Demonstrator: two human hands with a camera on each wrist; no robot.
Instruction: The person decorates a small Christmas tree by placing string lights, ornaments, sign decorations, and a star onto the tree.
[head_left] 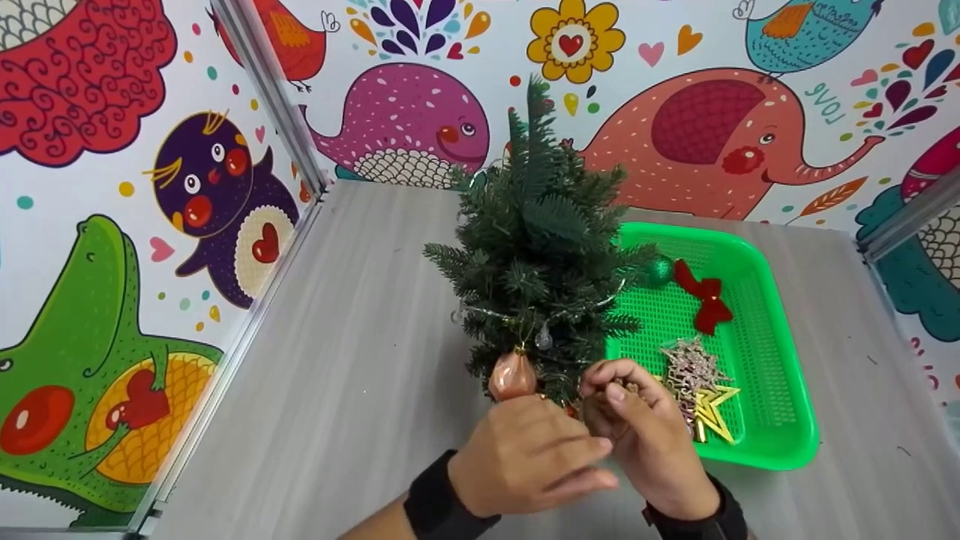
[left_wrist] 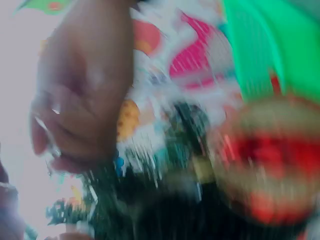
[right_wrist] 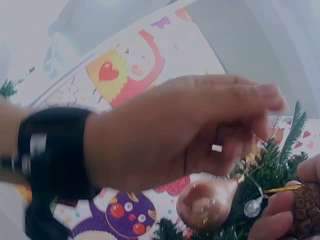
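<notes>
In the head view my right hand [head_left: 652, 435] pinches a brown pinecone ornament [right_wrist: 305, 212] in its fingertips, in front of the lower tree. A gold cord [right_wrist: 285, 189] runs from the ornament in the right wrist view. Beside it, my left hand [head_left: 532, 454] shows its back, with loosely bent fingers reaching toward the right hand. Behind the left hand hangs a shiny peach teardrop ornament [head_left: 513, 375] on the small artificial Christmas tree [head_left: 536, 262]. The left wrist view is blurred; a blurred hand [left_wrist: 82, 95] and a round red-and-gold ornament [left_wrist: 272, 160] show there.
A green basket [head_left: 784, 360] stands right of the tree. Inside it are a red bow [head_left: 709, 300], a green ball [head_left: 660, 271], a glittery snowflake [head_left: 694, 367] and a gold star [head_left: 720, 412]. Cartoon-printed panels [head_left: 405, 120] border the grey tabletop [head_left: 330, 337].
</notes>
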